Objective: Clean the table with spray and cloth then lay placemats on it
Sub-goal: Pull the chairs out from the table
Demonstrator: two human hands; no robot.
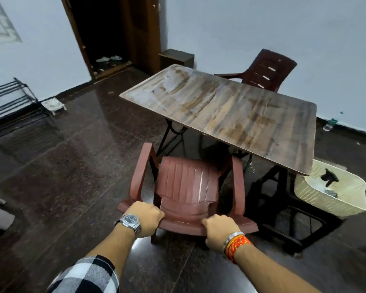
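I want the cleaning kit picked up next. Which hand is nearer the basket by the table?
Probably the right hand. Both hands grip the near chair's backrest, but the basket sits on the floor to the right, beside the table; the left hand is farther.

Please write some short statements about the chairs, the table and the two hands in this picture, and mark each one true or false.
1. Both hands grip the top of the backrest of the near reddish-brown plastic armchair. True: the left hand and the right hand both close on it.
2. Placemats already lie on the worn wood-pattern rectangular table. False: its top is bare.
3. A second, darker plastic chair stands at the far side of the table. True.
4. The cream plastic basket sits on the table. False: it stands on the floor by the table's right end.
5. The wristwatch is on the right wrist. False: it is on the left wrist.
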